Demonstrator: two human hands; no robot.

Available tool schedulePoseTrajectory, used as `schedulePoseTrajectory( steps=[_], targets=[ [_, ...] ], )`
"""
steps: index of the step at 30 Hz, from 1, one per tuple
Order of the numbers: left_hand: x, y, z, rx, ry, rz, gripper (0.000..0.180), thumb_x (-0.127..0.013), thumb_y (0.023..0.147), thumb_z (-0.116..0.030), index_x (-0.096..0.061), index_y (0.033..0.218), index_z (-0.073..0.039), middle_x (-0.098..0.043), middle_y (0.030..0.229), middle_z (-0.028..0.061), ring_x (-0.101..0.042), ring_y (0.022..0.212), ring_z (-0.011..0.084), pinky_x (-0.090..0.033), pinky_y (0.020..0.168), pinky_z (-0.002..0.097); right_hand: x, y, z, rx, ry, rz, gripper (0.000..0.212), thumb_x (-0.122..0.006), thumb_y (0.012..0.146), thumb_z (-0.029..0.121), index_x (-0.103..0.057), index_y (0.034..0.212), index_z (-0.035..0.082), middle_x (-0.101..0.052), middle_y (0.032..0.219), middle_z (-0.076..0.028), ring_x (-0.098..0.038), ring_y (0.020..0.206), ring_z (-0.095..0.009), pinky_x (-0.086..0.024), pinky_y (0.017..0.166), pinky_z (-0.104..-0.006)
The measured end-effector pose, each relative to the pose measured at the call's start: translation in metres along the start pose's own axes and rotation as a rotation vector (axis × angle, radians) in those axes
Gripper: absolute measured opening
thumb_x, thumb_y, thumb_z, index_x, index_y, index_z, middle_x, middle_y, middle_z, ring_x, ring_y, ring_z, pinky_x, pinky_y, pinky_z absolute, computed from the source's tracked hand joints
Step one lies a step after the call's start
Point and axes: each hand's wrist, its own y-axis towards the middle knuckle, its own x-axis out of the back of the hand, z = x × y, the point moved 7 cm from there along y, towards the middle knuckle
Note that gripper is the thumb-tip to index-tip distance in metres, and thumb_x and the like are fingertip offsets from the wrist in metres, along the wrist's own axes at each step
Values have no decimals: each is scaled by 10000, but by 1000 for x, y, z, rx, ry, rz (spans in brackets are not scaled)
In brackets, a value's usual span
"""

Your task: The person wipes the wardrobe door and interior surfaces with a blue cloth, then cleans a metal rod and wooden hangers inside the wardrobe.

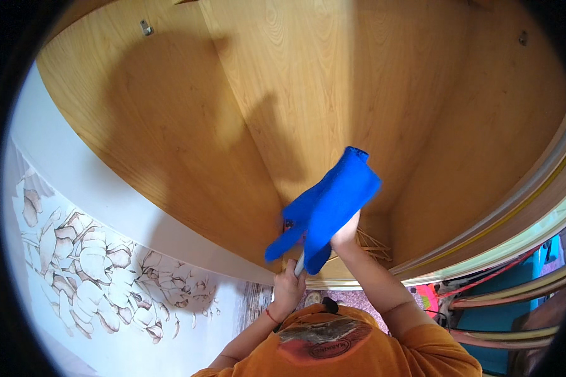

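A bright blue cloth (336, 201), folded and hanging in loose flaps, is held up in front of a wooden cabinet interior. A short white rod (300, 264) sticks out below its lower flaps. My left hand (288, 289), with a red string on its wrist, is closed around the rod. At the cloth's right lower edge, my right hand (346, 232) grips the fabric; its fingertips are hidden behind the cloth. How the rod meets the cloth is hidden by the flaps.
Wooden cabinet walls (421, 107) surround the space ahead, with a small metal fitting (146, 27) at upper left. Several thin sticks (372, 244) lie at the cabinet's bottom. A white flower-patterned panel (100, 270) stands left. Curved shelf edges and blue things (493, 342) are at right.
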Motion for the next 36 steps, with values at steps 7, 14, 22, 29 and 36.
schedulePoseTrajectory(
  steps=[7, 14, 22, 29, 36],
  targets=[
    [-6, 3, 17, -43, -386, -128, 140, -646, 775, -43, -628, 912, -19, -636, 738, 198, -634, 671, 393, -493, 586, 424, -4, -62, -49, -4, -888, 132, 506, -716, 804, 88, -461, 1239, 34, -573, 1090, -105, -560, 1040, -237, -459, 902, -388],
    [13, 14, -17, -335, -129, -52, 383, -684, 807, -127, -516, 1138, -29, -618, 758, 236, -631, 691, 410, -481, 560, 449, -10, -3, 15, 150, -581, -99, 274, -576, 925, 121, -483, 1176, 59, -562, 1036, -61, -557, 956, -167, -487, 821, -334],
    [5, -13, 3, 31, -177, 213, 322, -683, 864, -253, -496, 982, -19, -598, 689, 234, -607, 649, 447, -484, 560, 481, 20, 31, 33, -98, -209, -271, 131, -475, 991, 154, -516, 1095, 86, -589, 923, -64, -599, 808, -173, -532, 647, -314],
    [22, 18, -9, -118, -233, 43, 259, -629, 785, -40, -490, 999, 6, -599, 776, 279, -591, 732, 484, -479, 614, 502, 13, -46, -64, -76, -674, 104, 269, -569, 924, 45, -467, 1173, 60, -573, 1000, -60, -569, 903, -178, -494, 804, -339],
    [18, -10, -10, 64, -178, 327, 272, -654, 892, -207, -502, 988, -3, -591, 738, 259, -601, 706, 463, -459, 572, 475, 43, 68, 36, -93, -348, -420, 129, -482, 992, 230, -504, 1026, 107, -557, 868, -26, -567, 787, -134, -503, 679, -307]
  ],
)
